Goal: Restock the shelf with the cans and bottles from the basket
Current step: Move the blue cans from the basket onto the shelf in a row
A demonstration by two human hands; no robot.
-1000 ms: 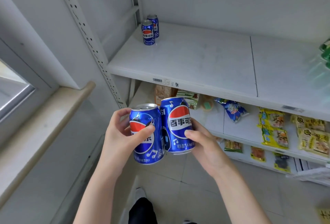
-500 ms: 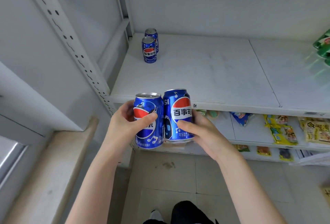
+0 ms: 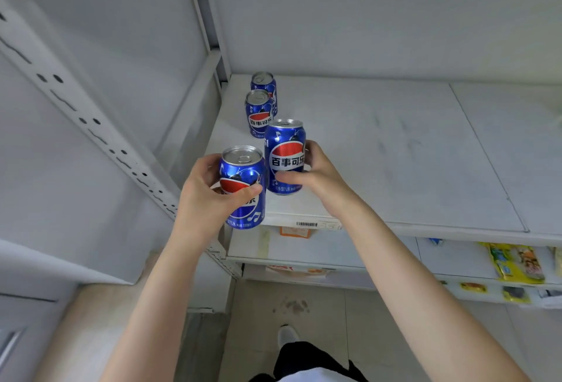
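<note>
- Left hand point(image 3: 206, 196) grips a blue Pepsi can point(image 3: 243, 196): thumb across the front logo, fingers wrapped round the back.
- Right hand point(image 3: 316, 174) grips a second blue can point(image 3: 284, 156): thumb low on the front, fingers curled round the right side.
- Both held cans are sealed, with pull tabs flat on the lids.
- The held cans are side by side, touching or nearly so. I can't tell which.
- The left-hand can hangs in front of the shelf's front edge, near its left corner.
- The right-hand can is over the shelf board point(image 3: 380, 153), just inside the front edge. I can't tell whether its base touches the board.
- Two more blue cans stand on the shelf in a line running back along the left side: front can point(image 3: 258, 113), rear can point(image 3: 264, 83). The rear one is near the back corner and partly hidden by the front one.
- All four cans are upright, long axis vertical, lids up. Logos on the held cans and the front shelf can face the camera.
- Shelf board is white, scuffed, with a seam to the right. A barcode label point(image 3: 306, 224) is on its front lip.
- Lower shelf point(image 3: 334, 253) holds yellow snack packets point(image 3: 514, 263) at the right.
- A perforated white upright point(image 3: 91, 126) runs diagonally at the left. The walls are white.
- Tiled floor point(image 3: 304, 305) below, with one shoe point(image 3: 287, 336) in view.
</note>
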